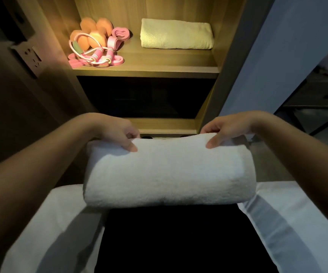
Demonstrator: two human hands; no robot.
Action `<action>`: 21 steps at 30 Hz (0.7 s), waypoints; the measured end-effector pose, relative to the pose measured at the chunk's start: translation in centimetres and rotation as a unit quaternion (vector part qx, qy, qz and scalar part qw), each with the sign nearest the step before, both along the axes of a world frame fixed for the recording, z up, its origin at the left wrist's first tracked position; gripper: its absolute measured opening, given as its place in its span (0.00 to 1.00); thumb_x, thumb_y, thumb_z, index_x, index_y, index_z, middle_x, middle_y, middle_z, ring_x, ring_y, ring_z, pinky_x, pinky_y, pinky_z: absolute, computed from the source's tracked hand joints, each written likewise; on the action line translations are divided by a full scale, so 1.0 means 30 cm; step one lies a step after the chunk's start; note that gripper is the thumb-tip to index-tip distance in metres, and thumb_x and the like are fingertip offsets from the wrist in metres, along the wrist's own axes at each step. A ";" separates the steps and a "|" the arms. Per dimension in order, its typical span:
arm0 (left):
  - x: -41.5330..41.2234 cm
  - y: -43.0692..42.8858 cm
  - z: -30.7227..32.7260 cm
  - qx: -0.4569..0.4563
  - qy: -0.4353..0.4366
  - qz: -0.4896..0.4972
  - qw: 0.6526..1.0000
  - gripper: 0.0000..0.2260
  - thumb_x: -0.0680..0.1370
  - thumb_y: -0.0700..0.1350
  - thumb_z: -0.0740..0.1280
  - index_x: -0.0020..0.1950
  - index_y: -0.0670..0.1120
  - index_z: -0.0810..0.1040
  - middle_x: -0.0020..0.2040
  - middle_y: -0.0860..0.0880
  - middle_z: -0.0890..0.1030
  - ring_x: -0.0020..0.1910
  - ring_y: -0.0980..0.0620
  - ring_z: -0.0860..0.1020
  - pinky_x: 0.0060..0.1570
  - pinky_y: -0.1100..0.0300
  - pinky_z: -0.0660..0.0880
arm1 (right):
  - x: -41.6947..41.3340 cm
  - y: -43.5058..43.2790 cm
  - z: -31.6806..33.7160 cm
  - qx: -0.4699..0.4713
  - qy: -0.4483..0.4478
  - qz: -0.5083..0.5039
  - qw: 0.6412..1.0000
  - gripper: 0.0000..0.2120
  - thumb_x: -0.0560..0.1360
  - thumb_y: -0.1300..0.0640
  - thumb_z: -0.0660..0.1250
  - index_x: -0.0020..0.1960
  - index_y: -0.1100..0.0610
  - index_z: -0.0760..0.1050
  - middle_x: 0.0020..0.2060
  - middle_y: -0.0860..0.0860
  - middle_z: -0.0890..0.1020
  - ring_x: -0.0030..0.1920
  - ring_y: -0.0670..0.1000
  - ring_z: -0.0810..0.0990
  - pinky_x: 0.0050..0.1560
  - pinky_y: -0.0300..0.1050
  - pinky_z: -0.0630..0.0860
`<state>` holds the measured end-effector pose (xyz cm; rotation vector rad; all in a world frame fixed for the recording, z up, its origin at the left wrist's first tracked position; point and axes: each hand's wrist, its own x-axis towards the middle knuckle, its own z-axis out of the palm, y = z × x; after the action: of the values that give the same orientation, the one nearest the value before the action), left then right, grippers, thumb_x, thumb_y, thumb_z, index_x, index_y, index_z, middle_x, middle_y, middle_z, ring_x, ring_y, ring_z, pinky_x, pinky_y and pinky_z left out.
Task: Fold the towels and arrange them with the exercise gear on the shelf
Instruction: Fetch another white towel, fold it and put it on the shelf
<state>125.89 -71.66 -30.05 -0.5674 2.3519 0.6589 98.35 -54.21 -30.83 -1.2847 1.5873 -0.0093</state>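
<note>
Head view: left hand (118, 133) and right hand (226, 131) grip folded white towel (167, 174) at far corners, below shelf (145, 70).

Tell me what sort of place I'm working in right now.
Most likely a bedroom or hotel room: what looks like white bed linen in the foreground, a lit wooden shelf holding a folded towel, and pink and orange exercise gear beside it.

Both hands, left hand (118, 133) and right hand (226, 129), grip the far edge of a folded white terry towel (169, 174). Far ahead, the lit wooden shelf (145, 70) bears a folded cream towel (177, 34) right of orange dumbbells (94, 34) and pink resistance bands (98, 56).
</note>
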 end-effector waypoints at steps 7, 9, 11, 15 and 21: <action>-0.082 -0.044 -0.260 -0.100 0.073 0.106 0.987 0.09 0.82 0.48 0.63 0.61 0.49 0.76 0.57 0.49 0.78 0.55 0.48 0.75 0.58 0.49 0.73 | -0.013 -0.059 -0.229 -0.074 0.162 -0.035 0.983 0.12 0.80 0.52 0.64 0.63 0.51 0.73 0.59 0.50 0.77 0.56 0.51 0.75 0.58 0.46 0.71; -0.079 -0.061 -0.306 -0.079 0.072 0.122 0.987 0.07 0.82 0.48 0.62 0.58 0.51 0.75 0.56 0.48 0.79 0.54 0.49 0.75 0.58 0.48 0.73 | -0.010 -0.056 -0.259 -0.083 0.146 -0.082 0.982 0.11 0.80 0.52 0.65 0.61 0.50 0.74 0.58 0.51 0.77 0.55 0.51 0.75 0.56 0.44 0.70; -0.072 -0.074 -0.330 -0.061 0.085 0.143 0.984 0.06 0.82 0.49 0.62 0.59 0.54 0.72 0.55 0.50 0.79 0.52 0.50 0.76 0.57 0.47 0.74 | -0.005 -0.056 -0.257 -0.086 0.148 -0.115 0.979 0.09 0.79 0.53 0.67 0.58 0.49 0.74 0.58 0.51 0.78 0.55 0.51 0.75 0.54 0.44 0.70; -0.080 -0.069 -0.346 -0.091 0.095 0.126 0.983 0.12 0.82 0.50 0.61 0.66 0.55 0.69 0.54 0.53 0.79 0.56 0.48 0.76 0.62 0.46 0.70 | 0.118 -0.050 -0.225 -0.195 0.232 -0.174 0.937 0.15 0.78 0.51 0.66 0.64 0.49 0.74 0.63 0.50 0.78 0.61 0.53 0.76 0.62 0.51 0.71; -0.091 0.066 -0.274 -0.241 0.167 0.155 0.943 0.17 0.83 0.51 0.56 0.70 0.50 0.70 0.69 0.50 0.74 0.69 0.48 0.69 0.76 0.43 0.49 | 0.338 -0.014 -0.275 -0.145 0.249 -0.043 0.957 0.25 0.82 0.39 0.40 0.78 0.39 0.47 0.79 0.45 0.48 0.79 0.52 0.44 0.75 0.63 0.39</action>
<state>123.15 -69.68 -38.25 -1.1359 2.7933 0.3175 108.50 -54.64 -39.08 -1.5231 2.1339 0.0298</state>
